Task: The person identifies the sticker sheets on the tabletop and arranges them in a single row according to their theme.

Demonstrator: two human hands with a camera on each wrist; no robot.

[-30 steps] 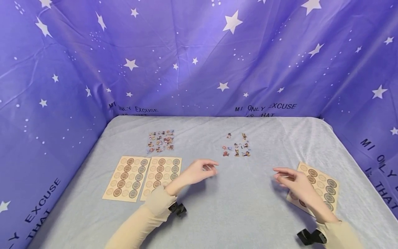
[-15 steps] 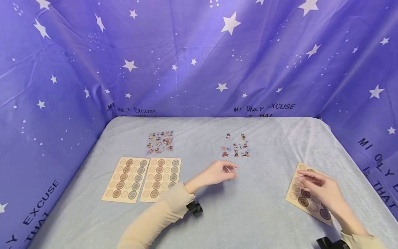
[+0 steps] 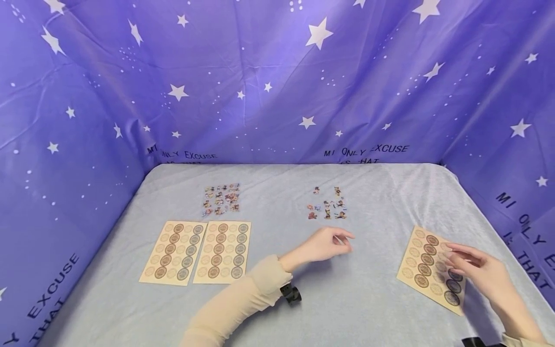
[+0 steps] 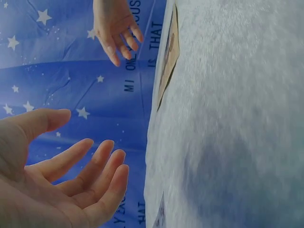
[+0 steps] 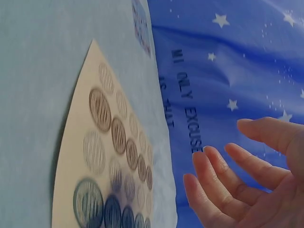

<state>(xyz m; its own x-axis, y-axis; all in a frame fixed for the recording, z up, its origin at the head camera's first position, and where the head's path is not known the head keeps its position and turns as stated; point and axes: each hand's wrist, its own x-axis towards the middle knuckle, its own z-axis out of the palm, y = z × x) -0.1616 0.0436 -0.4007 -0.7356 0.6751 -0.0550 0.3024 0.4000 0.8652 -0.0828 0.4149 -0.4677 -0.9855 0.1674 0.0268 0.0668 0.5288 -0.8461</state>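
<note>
My left hand [image 3: 326, 244] hovers over the middle of the table, its fingers loosely bent and holding nothing. In the left wrist view that hand [image 4: 76, 185] has thumb and fingers spread apart. On the right, my right hand [image 3: 482, 271] hangs above a tan sheet of round stickers [image 3: 427, 260], hiding part of its right side. The right wrist view has this hand [image 5: 242, 175] clear of the sticker sheet [image 5: 71, 156], with relaxed fingers and nothing in them. The sheet lies turned at an angle and bears columns of brown, dark and pale circles.
Two more round-sticker sheets, the outer one [image 3: 172, 253] and the inner one [image 3: 222, 251], lie side by side at left. Behind them is a clear sheet of cartoon stickers [image 3: 221, 199]. A sparser cartoon sheet [image 3: 327, 203] lies beyond my left hand. A purple starry curtain [image 3: 243, 82] surrounds the table.
Both hands have moved to the right. My right hand has passed across the angled sheet toward its right side, uncovering the left part. The sheets show no movement of their own.
</note>
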